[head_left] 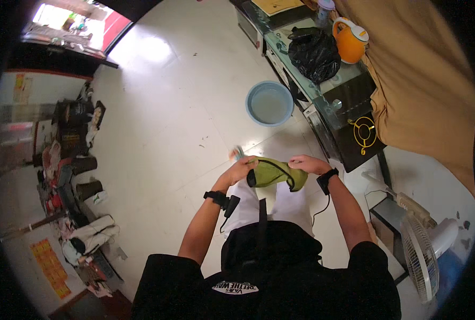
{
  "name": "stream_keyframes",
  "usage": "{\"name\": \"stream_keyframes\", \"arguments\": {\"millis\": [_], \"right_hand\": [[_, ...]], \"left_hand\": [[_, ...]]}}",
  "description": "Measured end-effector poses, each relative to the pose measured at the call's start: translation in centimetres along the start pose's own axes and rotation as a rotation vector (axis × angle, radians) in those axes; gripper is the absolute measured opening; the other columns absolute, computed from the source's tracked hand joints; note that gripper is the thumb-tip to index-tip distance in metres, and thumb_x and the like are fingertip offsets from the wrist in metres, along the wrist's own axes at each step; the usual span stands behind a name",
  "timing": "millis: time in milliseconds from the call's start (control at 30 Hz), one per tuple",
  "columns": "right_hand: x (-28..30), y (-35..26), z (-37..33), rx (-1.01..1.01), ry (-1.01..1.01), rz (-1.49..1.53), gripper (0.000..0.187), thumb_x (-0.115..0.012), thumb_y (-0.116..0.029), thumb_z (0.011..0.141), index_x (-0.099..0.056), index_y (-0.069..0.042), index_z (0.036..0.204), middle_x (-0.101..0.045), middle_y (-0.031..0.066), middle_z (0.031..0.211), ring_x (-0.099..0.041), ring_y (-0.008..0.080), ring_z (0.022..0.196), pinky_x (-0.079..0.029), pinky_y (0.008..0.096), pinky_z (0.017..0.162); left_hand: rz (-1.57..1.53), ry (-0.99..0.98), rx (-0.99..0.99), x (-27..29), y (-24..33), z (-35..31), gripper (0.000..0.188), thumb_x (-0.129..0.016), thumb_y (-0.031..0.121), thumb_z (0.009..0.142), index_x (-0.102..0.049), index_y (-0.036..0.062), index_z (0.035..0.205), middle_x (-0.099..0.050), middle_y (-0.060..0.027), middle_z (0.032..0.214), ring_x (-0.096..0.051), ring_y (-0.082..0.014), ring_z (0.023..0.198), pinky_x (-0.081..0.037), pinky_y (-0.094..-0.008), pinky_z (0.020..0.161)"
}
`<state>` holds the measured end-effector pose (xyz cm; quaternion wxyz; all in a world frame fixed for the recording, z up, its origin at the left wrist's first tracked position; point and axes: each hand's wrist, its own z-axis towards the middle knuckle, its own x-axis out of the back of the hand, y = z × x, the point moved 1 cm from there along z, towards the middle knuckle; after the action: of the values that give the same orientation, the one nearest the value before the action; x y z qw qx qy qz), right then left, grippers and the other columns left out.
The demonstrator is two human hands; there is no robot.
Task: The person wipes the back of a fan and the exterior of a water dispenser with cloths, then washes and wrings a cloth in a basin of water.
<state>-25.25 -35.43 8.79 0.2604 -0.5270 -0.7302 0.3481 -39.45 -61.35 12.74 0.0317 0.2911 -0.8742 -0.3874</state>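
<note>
Black shirt (312,293) is nearest; beyond, left hand (240,170) and right hand (310,164) pinch the green cloth (270,174), which may drop if one grip loosens.

Pale, glossy floor tiles (179,117) spread across the room, catching a glare (152,50) near a bright opening (85,24) at upper left. Clutter (64,178) lines the left wall (21,208), which bears orange paper (50,266). At right, a tan curtain (413,80) hangs beside a dark, glass-topped cabinet (355,96); a fan (419,261) stands near a white wall (429,176).
</note>
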Motion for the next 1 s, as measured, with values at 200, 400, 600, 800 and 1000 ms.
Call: {"name": "stream_keyframes", "arguments": {"millis": [200,400,600,800,1000], "right_hand": [[0.7,-1.1,7.8,-0.299,0.152,0.906,0.058,-0.043,-0.063,0.090,-0.061,-0.011,0.107,-0.063,0.0034,0.082,-0.058,0.0126,0.065,-0.048,0.0268,0.055],[1.1,1.3,17.6,-0.123,0.247,1.188,0.060,-0.051,-0.055,0.090,-0.055,-0.004,0.123,-0.064,0.0059,0.109,-0.064,0.0157,0.093,-0.052,0.0306,0.085],[-0.1,3.2,26.3,-0.119,0.215,1.385,0.065,-0.045,-0.056,0.092,-0.049,-0.004,0.130,-0.059,0.0090,0.122,-0.057,0.0194,0.110,-0.044,0.0343,0.096],[-0.6,7.9,32.0,-0.030,0.319,1.100,0.049,-0.067,-0.023,0.085,-0.051,-0.003,0.126,-0.063,0.0052,0.110,-0.062,0.0163,0.098,-0.049,0.0288,0.086],[4.8,11.3,35.7,-0.148,0.639,1.153,0.039,-0.060,-0.020,0.089,-0.051,-0.004,0.123,-0.062,0.0068,0.110,-0.062,0.0187,0.094,-0.050,0.0315,0.081]], "left_hand": [[-0.269,0.040,0.124,10.1,-1.0,11.0,0.040,-0.064,0.023,0.087,-0.056,-0.0004,0.119,-0.063,-0.0077,0.105,-0.060,-0.0154,0.091,-0.049,-0.0278,0.078],[0.068,0.053,0.003,18.3,-2.1,20.4,0.042,-0.067,0.011,0.083,-0.054,-0.0015,0.121,-0.062,-0.0092,0.106,-0.061,-0.0174,0.090,-0.051,-0.0302,0.079],[-0.243,-0.066,0.293,24.9,-2.2,24.9,0.035,-0.054,0.014,0.093,-0.049,-0.0022,0.124,-0.061,-0.0121,0.110,-0.063,-0.0207,0.095,-0.056,-0.0342,0.079],[-0.179,-0.082,0.384,26.3,-1.6,29.5,0.038,-0.049,0.017,0.096,-0.047,-0.0014,0.129,-0.060,-0.0130,0.118,-0.062,-0.0227,0.103,-0.054,-0.0380,0.087],[-0.112,-0.214,0.351,23.5,0.2,38.0,0.038,-0.046,0.020,0.096,-0.048,0.0009,0.129,-0.061,-0.0116,0.117,-0.063,-0.0215,0.102,-0.054,-0.0352,0.085]]}}
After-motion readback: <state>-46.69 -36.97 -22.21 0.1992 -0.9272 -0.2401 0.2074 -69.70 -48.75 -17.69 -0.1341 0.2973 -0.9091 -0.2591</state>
